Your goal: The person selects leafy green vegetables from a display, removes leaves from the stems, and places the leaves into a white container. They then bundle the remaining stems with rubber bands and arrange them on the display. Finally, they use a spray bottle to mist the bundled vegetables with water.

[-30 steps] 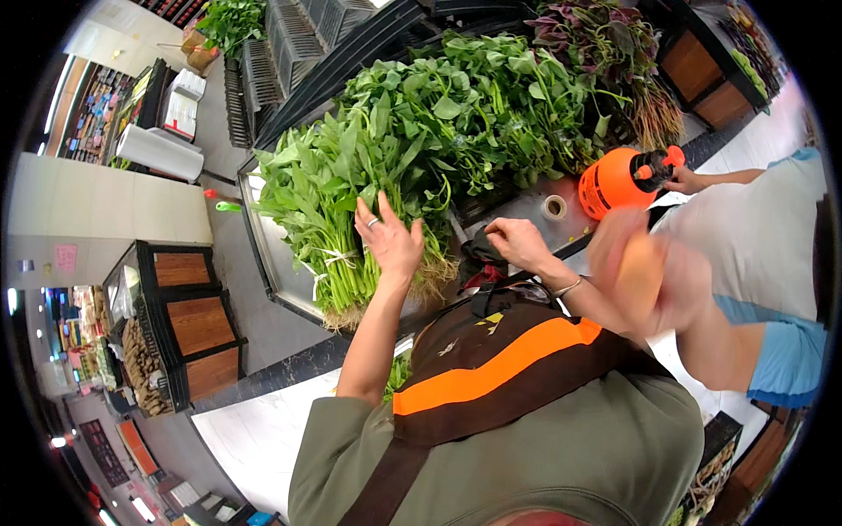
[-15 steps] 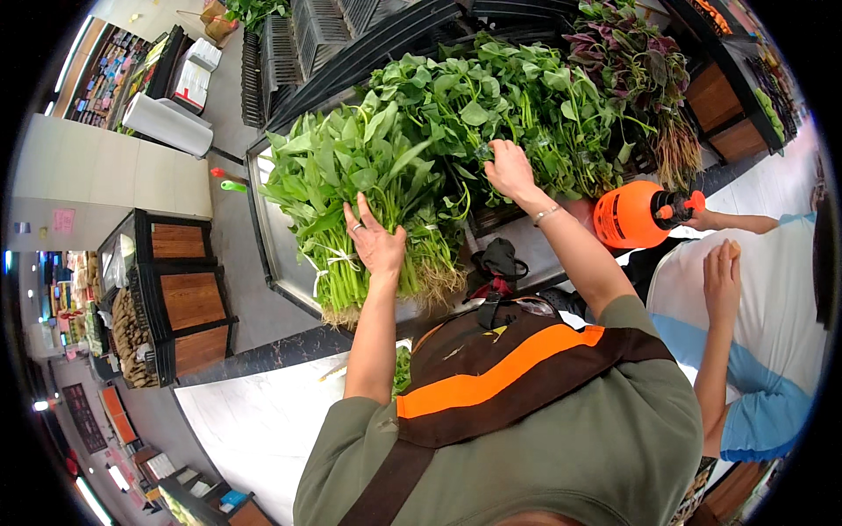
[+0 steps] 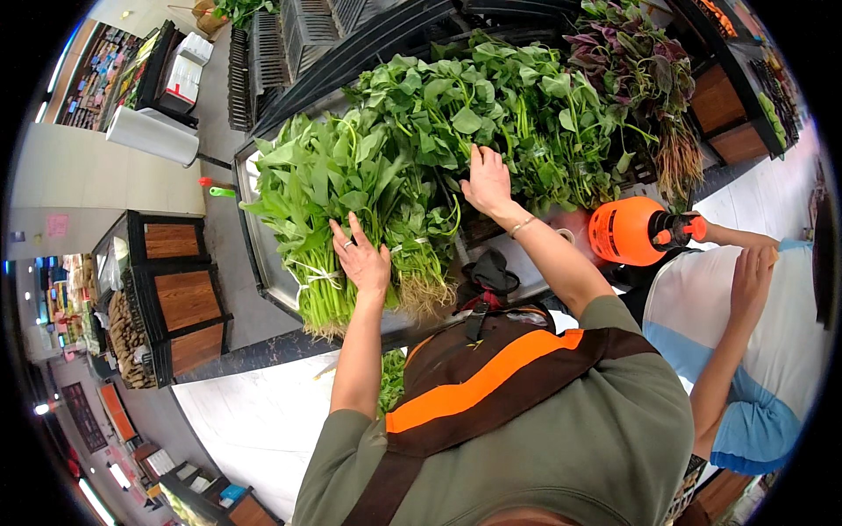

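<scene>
My left hand (image 3: 362, 265) lies with fingers spread on a tied bunch of long-leaved greens (image 3: 307, 180). A white tie (image 3: 317, 274) circles its pale stems beside my fingers, and a ring is on that hand. Another bunch with stringy roots (image 3: 423, 296) sits just right of it. My right hand (image 3: 488, 182) is at the near edge of a heap of darker leafy greens (image 3: 504, 92). Its fingers are slightly bent against the leaves, thumb apart, and I see nothing held in it.
Red-purple leafy greens (image 3: 636, 66) with long roots lie at the far right. Close by on the right, a person (image 3: 702, 307) stands with an orange spray bottle (image 3: 624, 231). Black slatted racks (image 3: 303, 39) rise behind the greens. A white roll (image 3: 152, 136) is at the left.
My right hand has moved left and slightly nearer along the dark greens. My left hand has shifted slightly left and nearer, still on the tied bunch. The other person's raised hand has moved right.
</scene>
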Available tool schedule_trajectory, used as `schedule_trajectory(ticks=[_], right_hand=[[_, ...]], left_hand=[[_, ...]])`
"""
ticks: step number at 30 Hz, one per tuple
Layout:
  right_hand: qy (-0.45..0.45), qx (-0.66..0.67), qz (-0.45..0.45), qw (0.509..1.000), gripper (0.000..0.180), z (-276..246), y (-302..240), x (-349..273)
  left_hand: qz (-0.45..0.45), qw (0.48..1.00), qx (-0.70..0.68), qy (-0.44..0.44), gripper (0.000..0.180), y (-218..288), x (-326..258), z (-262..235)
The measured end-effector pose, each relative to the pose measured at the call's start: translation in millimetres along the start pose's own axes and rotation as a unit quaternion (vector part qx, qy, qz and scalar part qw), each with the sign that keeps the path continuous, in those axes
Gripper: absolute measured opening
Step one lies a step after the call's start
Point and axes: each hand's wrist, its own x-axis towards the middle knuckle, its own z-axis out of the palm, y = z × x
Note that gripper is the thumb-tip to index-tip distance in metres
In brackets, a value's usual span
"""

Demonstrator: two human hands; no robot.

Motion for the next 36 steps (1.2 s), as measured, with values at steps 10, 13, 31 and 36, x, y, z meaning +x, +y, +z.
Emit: schedule_trajectory(ticks=[10,13,31,36], right_hand=[[0.127,0.263,0.236,0.927,0.017,-99.2,91.7,-117.6],[0.102,0.207,0.268,0.935,0.015,-92.5,104.3,-166.2],[0.338,0.267,0.344,0.834,0.041,-215.1,182.1,-255.4],[0.143,0.149,0.163,0.965,0.078,-306.5,200.3,-177.1]], left_hand=[[0.037,0.996,-0.056,-0.052,0.093,39.6,-27.0,-65.0],[0.132,0.982,-0.133,-0.034,0.075,58.5,-52.7,-70.9],[0.197,0.891,-0.345,-0.220,0.039,143.4,-94.5,-39.7],[0.238,0.860,-0.350,-0.285,0.025,154.3,-109.2,-36.9]])
